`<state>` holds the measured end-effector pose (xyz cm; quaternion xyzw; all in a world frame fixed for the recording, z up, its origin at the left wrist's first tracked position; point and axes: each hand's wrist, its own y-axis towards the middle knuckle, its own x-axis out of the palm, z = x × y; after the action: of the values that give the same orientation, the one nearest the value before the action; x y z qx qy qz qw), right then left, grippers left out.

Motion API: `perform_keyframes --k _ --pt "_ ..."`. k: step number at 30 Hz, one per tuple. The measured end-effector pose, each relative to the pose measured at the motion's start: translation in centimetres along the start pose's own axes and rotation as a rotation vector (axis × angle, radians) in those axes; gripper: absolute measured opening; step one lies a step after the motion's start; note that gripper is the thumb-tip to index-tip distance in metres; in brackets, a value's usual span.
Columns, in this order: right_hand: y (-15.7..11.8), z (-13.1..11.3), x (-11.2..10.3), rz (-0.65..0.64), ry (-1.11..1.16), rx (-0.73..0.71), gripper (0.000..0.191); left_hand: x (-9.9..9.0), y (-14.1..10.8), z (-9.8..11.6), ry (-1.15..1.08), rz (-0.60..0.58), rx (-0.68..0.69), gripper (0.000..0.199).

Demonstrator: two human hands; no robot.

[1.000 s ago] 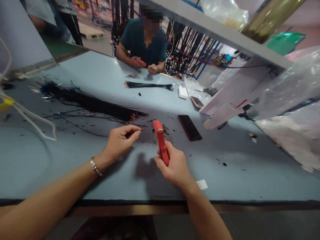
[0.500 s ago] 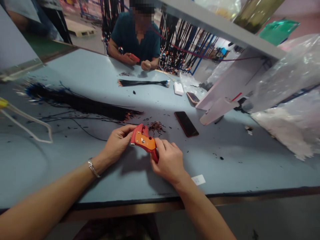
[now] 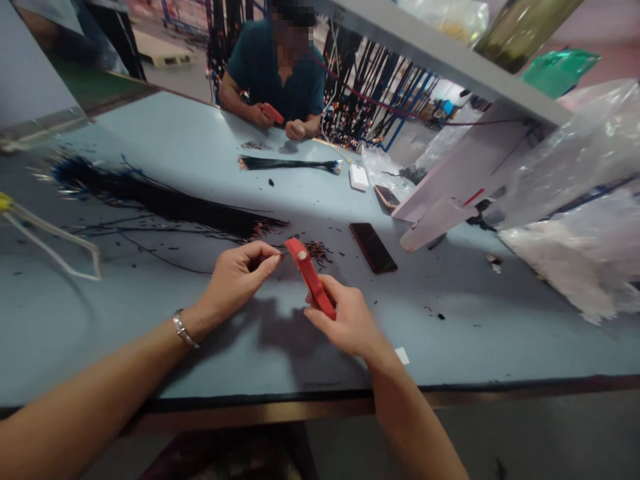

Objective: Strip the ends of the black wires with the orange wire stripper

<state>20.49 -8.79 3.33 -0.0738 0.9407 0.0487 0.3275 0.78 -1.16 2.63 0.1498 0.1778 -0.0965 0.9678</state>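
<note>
My right hand (image 3: pixel 350 317) is wrapped around the handles of a red wire stripper (image 3: pixel 311 275), which is turned with its narrow edge towards me. Thumb and forefinger of my left hand (image 3: pixel 237 277) are pinched together just left of the tool's head. A thin black wire (image 3: pixel 167 266) runs across the table into that hand, and only a tiny tip shows past the fingers. Behind both hands lies a large bundle of black wires (image 3: pixel 185 210) with coppery ends pointing right. A small heap of cut insulation bits (image 3: pixel 319 252) sits just beyond the stripper.
A dark phone (image 3: pixel 373 247) lies right of the heap. Farther back are a smaller wire bundle (image 3: pixel 290 164), a white box (image 3: pixel 359 177) and another phone (image 3: pixel 387 197). Across the table sits a person (image 3: pixel 280 73) holding a red tool. Plastic bags (image 3: pixel 565 247) fill the right side.
The wire stripper has come away from my left fingers and rotated, so its orange side no longer shows. My left hand keeps its pinch in nearly the same place.
</note>
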Motion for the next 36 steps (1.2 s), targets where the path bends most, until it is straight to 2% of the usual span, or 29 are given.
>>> perform_keyframes --k 3,5,7,11,16,21,28,32,36 --pt "0.2 0.2 -0.3 -0.258 0.603 0.119 0.024 0.0 -0.1 0.7 0.107 0.064 0.04 0.024" --pt "0.5 0.7 0.2 -0.307 0.847 0.177 0.028 0.1 -0.2 0.9 0.182 0.096 0.059 0.022" --pt "0.7 1.1 0.9 -0.305 0.93 0.205 0.027 0.2 -0.4 0.9 0.257 0.111 0.082 0.019" --pt "1.0 1.4 1.9 -0.266 0.921 0.221 0.027 0.4 -0.5 0.6 0.388 0.106 0.112 0.016" --pt "1.1 1.1 2.2 -0.23 0.868 0.227 0.029 0.5 -0.5 0.5 0.485 0.11 0.084 0.015" --pt "1.2 0.9 2.2 -0.248 0.864 0.224 0.032 0.3 -0.5 0.7 0.518 0.123 0.053 0.015" --pt "1.1 0.9 2.2 -0.247 0.843 0.233 0.032 0.4 -0.5 0.4 0.514 0.135 0.085 0.016" --pt "1.1 1.0 2.4 -0.244 0.906 0.209 0.028 0.4 -0.6 0.4 0.506 0.147 0.089 0.016" --pt "1.2 1.2 2.7 -0.19 0.928 0.186 0.025 0.4 -0.8 0.6 0.516 0.122 0.075 0.017"
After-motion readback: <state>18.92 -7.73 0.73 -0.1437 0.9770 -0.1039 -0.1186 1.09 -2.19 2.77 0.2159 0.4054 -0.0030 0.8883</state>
